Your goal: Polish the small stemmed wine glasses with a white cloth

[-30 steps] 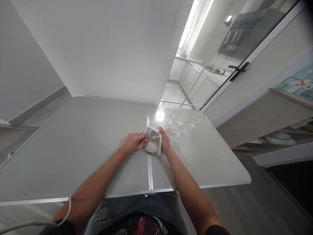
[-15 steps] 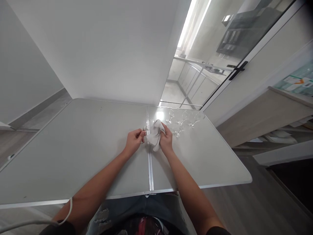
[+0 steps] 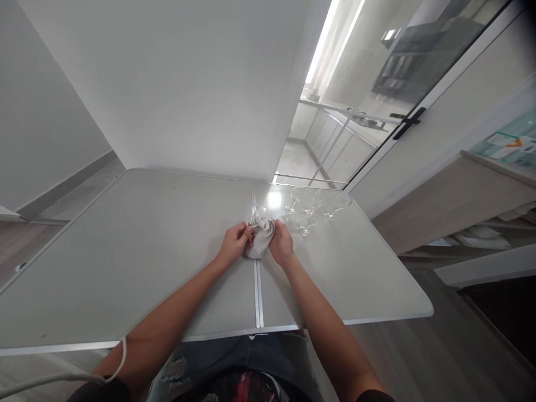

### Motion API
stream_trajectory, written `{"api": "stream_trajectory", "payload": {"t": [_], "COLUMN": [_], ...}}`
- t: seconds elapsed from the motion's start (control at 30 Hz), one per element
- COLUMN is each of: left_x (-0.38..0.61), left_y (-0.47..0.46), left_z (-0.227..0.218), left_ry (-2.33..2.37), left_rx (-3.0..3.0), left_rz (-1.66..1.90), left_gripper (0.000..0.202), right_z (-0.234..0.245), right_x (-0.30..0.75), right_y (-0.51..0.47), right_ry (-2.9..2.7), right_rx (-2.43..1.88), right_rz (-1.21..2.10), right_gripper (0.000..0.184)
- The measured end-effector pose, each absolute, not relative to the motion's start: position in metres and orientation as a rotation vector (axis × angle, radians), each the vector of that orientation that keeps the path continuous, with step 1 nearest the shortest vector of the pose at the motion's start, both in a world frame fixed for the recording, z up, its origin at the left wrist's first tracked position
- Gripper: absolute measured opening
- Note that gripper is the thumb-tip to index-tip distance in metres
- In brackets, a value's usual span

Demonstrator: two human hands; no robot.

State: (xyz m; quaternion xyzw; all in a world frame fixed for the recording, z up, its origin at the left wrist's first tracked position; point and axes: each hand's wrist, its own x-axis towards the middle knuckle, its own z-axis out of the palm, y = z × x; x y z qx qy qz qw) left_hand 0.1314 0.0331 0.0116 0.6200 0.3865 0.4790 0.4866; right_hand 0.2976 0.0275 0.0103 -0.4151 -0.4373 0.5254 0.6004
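Over the table's middle seam, my left hand (image 3: 235, 241) pinches a clear stemmed glass (image 3: 257, 211), whose bowl shows faintly just beyond the fingers. Most of that glass is hidden by the hand and by a bunched white cloth (image 3: 262, 237). My right hand (image 3: 282, 242) is closed on the cloth from the right side, pressing it against the glass. To the right of my hands stand several clear stemmed glasses (image 3: 310, 212), close together near the table's far edge.
The folding table (image 3: 167, 268) has a metal seam and rim. A white wall (image 3: 188, 89) rises behind it, beside a glass door (image 3: 335, 111). A wooden shelf (image 3: 452, 190) stands at the right. A pale cable (image 3: 62, 378) runs by my left forearm.
My right hand has moved slightly left and down with the cloth, which now hangs bunched closer to my left hand. The standing glasses have stayed in place.
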Motion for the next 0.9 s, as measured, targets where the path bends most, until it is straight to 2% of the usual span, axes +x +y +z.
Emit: {"api": "stream_trajectory", "payload": {"t": [0.07, 0.17, 0.2, 0.33, 0.4, 0.47, 0.7, 0.77, 0.9], "left_x": [0.132, 0.134, 0.135, 0.135, 0.133, 0.131, 0.132, 0.131, 0.128], "left_y": [0.033, 0.033, 0.033, 0.033, 0.034, 0.035, 0.036, 0.035, 0.032], "left_z": [0.012, 0.011, 0.011, 0.009, 0.010, 0.012, 0.014, 0.014, 0.014], "left_ry": [0.930, 0.859, 0.811, 0.630, 0.590, 0.614, 0.827, 0.798, 0.611], "left_rx": [1.479, 1.432, 1.405, 1.228, 1.169, 1.158, 1.365, 1.391, 1.235], "left_rz": [1.127, 1.038, 1.006, 0.876, 0.806, 0.806, 0.998, 0.948, 0.708], "left_gripper": [0.042, 0.045, 0.046, 0.050, 0.051, 0.051, 0.050, 0.049, 0.051], "right_z": [0.011, 0.010, 0.009, 0.006, 0.005, 0.005, 0.010, 0.011, 0.011], "right_x": [0.295, 0.296, 0.298, 0.302, 0.302, 0.300, 0.280, 0.282, 0.295], "right_y": [0.027, 0.025, 0.024, 0.019, 0.018, 0.017, 0.013, 0.012, 0.013], "right_ry": [-0.872, -0.757, -0.736, -0.730, -0.756, -0.788, -0.977, -0.947, -0.940], "right_rx": [-0.874, -0.758, -0.715, -0.604, -0.607, -0.627, -0.736, -0.736, -0.725], "right_rz": [1.268, 1.337, 1.382, 1.638, 1.718, 1.681, 1.216, 1.222, 1.445], "right_gripper": [0.036, 0.054, 0.055, 0.025, 0.026, 0.028, 0.036, 0.040, 0.049]}}
